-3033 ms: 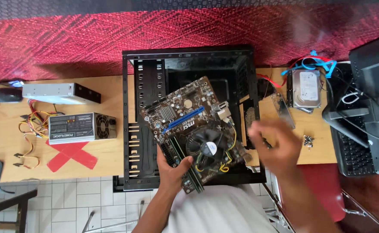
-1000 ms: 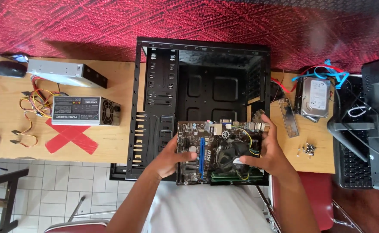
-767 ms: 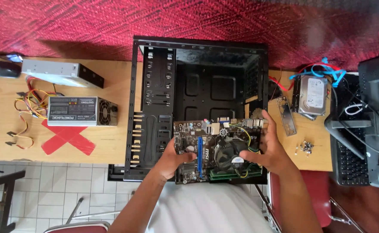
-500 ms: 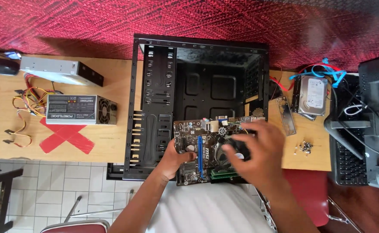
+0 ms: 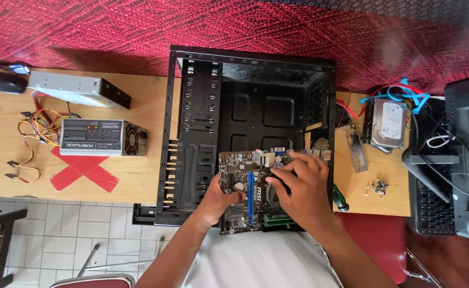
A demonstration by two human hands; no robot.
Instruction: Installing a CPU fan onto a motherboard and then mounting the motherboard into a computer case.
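Both hands are on the circuit board [image 5: 247, 194], which sits low over the near edge of the open black computer case [image 5: 194, 133], its long side running left to right across the person's body. The left hand [image 5: 218, 200] clasps the board's left edge, thumb on top, fingers tucked underneath. The right hand [image 5: 298, 186] lies flat over the right half, palm covering the fan area, fingers spread toward the far edge where the metal ports [image 5: 277, 154] line up; whether it actually grips or just presses down, I cannot tell. The bare floor of the case lies straight ahead of the board, away from the body, and the ports point toward the case's back wall on the right. Off to the left on the wooden table [image 5: 149, 170] sit a power supply [image 5: 98, 137] and a grey drive [image 5: 77, 88]; a hard disk [image 5: 386, 125] and loose screws [image 5: 378, 186] lie to the right.
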